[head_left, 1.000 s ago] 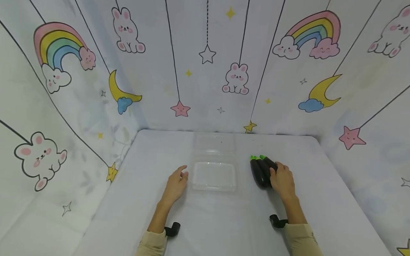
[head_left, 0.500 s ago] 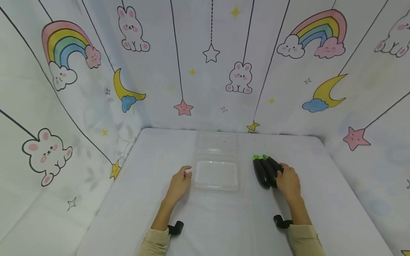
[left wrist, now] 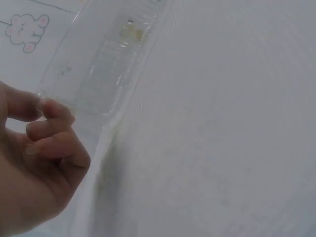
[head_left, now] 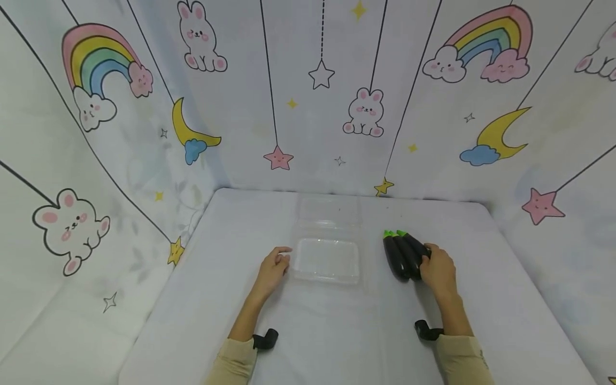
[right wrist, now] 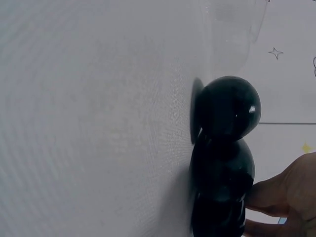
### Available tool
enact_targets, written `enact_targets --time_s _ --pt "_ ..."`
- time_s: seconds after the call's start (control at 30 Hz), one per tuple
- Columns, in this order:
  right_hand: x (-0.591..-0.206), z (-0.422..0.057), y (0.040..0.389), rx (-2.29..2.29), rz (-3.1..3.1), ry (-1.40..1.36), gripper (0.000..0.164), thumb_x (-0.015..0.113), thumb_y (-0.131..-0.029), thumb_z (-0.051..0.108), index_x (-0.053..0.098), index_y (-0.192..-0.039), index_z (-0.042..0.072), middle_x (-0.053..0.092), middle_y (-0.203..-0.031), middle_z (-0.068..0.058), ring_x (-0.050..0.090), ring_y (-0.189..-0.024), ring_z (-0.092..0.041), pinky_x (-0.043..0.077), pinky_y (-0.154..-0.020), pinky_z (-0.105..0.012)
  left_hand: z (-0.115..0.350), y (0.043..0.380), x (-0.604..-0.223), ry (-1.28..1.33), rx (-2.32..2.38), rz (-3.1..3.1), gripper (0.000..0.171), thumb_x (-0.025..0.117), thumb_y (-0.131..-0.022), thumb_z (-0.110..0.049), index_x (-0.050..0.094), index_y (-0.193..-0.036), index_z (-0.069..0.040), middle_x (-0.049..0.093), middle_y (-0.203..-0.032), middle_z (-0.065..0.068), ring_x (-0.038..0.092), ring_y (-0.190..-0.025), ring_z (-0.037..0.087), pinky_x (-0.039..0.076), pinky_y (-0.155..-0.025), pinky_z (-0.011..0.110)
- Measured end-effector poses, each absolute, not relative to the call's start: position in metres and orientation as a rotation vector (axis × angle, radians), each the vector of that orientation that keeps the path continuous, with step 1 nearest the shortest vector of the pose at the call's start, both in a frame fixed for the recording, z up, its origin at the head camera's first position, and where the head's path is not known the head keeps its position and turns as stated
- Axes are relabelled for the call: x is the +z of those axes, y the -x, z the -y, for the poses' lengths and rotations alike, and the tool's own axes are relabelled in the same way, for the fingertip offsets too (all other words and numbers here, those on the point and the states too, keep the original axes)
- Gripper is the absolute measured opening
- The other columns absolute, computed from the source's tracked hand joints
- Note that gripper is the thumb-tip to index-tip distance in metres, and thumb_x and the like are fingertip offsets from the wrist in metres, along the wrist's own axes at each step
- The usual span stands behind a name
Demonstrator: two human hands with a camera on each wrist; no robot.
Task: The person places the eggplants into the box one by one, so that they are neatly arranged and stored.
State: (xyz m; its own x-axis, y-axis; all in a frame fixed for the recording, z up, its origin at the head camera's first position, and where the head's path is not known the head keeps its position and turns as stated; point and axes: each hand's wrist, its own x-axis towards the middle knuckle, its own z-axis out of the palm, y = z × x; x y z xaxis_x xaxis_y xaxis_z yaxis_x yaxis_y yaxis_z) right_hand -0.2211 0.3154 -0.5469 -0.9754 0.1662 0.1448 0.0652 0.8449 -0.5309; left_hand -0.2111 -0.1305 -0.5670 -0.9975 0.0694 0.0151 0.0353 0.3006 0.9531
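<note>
Three dark toy-like eggplants (head_left: 397, 259) with green tops lie side by side on the white table, right of a clear plastic box. My right hand (head_left: 439, 270) holds the rightmost eggplant (head_left: 415, 246), thumb on its near left side and fingers at its far right. In the right wrist view, their round ends (right wrist: 229, 108) hide part of the grip from the right hand (right wrist: 296, 197). At the left edge of the clear box (head_left: 327, 279) is my left hand (head_left: 271, 272). The left wrist view shows the left hand (left wrist: 44, 153) pinching the box's rim, other fingers curled.
The box's lid (head_left: 329, 211) lies folded back toward the rear of the table (head_left: 337, 331). Cloth walls (head_left: 240, 107) printed with rabbits, stars and rainbows rise around the table's back and sides. Black wrist mounts (head_left: 266, 339) sit on both wrists.
The head view has shifted slightly, so everything appears a little further right. My left fingers have come closer to the box's edge. The right hand stays on the eggplant.
</note>
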Motion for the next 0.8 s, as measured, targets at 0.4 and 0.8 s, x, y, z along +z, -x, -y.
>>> enact_targets --time_s 0.4,0.8 --pt "-0.543 -0.317 0.227 0.816 2.870 0.230 0.044 0.048 -0.104 0.006 0.048 -0.144 -0.013 0.053 -0.132 -0.044 0.052 -0.120 -0.063 0.045 -0.093 -0.072 0.128 0.215 -0.567 -0.118 1.956 -2.405 0.033 0.050 -0.106 -0.008 0.059 -0.137 0.002 0.057 -0.067 0.002 0.050 -0.061 0.015 0.045 -0.060 0.024" --pt "-0.536 -0.313 0.225 0.867 2.794 0.209 0.043 0.048 -0.105 0.004 0.047 -0.144 -0.015 0.051 -0.133 -0.044 0.051 -0.120 -0.063 0.043 -0.094 -0.073 0.127 0.214 -0.564 -0.106 1.976 -2.389 0.032 0.051 -0.106 -0.007 0.059 -0.135 0.004 0.058 -0.066 0.008 0.050 -0.061 0.018 0.041 -0.057 0.023"
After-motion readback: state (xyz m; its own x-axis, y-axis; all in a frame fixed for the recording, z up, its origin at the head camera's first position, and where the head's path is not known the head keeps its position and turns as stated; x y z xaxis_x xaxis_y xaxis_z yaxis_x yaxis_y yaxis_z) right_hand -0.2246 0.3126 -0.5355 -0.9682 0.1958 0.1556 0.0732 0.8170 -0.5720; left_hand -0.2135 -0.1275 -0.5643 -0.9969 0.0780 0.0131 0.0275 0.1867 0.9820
